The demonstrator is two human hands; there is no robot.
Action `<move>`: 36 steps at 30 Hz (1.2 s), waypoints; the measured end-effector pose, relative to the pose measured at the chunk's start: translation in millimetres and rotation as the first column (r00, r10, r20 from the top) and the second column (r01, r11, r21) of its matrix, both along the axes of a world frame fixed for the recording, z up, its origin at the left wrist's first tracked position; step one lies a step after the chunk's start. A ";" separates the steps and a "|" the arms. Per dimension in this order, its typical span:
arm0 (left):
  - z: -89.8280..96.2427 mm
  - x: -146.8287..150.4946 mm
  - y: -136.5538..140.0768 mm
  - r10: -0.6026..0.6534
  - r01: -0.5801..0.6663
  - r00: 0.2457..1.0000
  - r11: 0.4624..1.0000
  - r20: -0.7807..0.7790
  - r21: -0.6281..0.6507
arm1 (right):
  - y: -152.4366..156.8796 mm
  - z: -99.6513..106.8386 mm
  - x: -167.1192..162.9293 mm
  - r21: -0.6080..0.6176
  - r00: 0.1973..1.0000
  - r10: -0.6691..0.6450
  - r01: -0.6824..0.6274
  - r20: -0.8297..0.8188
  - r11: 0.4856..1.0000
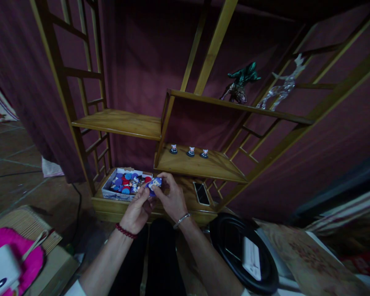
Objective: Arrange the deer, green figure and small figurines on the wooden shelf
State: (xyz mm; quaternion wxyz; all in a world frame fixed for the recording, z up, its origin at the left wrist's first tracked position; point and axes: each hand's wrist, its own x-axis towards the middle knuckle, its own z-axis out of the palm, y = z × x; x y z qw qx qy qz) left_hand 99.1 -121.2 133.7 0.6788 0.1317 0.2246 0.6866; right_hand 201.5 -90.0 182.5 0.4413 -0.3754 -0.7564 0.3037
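Figurine [156, 183], 1, pinched by left hand [141, 206] and right hand [172, 198]; 3 toys [190, 151] near back edge of shelf [197, 165]; 1 box [114, 194] lower left.

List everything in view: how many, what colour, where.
Shelf unit: 1, brown, centre
Held figurine: 1, blue and white, lower centre
Box: 1, whitish, bottom shelf left
Boxed figurines: several, blue, red, white, inside the box
Standing figurines: 3, white, pink, black, middle right shelf
Phone: 1, black, bottom shelf right
Statue: 1, green and dark, upper right shelf
Deer statuette: 1, clear, right of the statue
Curtain: at least 1, maroon, left
Pad: 1, pink, lower left
Device: 1, white, on the pad
Oval object: 1, black, lower right
Cable: 1, black, floor, left
Beaded bracelet: 1, red, left wrist
Bracelet: 1, silver, right wrist
Legs: 2, black, bottom centre
Left hand: 1, bare, on the figurine
Right hand: 1, bare, on the figurine
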 end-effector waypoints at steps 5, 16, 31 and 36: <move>-5.7 -1.2 -0.9 -0.024 0.024 1.000 1.000 0.000 -0.013 | 4.3 -2.8 3.6 -0.004 0.999 0.041 -0.041 0.022 0.999; -10.1 1.2 1.0 -0.051 0.052 0.998 0.996 0.021 -0.070 | 7.8 -0.9 8.6 -0.008 0.990 0.139 -0.139 -0.002 0.990; 3.1 5.6 4.1 -0.063 0.063 0.998 0.990 0.004 -0.125 | 21.1 -3.8 13.2 -0.210 0.964 0.227 -0.253 -0.142 0.944; 2.7 5.0 4.4 -0.091 0.089 0.996 0.986 -0.011 -0.138 | 21.9 -3.5 14.7 -0.215 0.962 0.230 -0.257 -0.145 0.942</move>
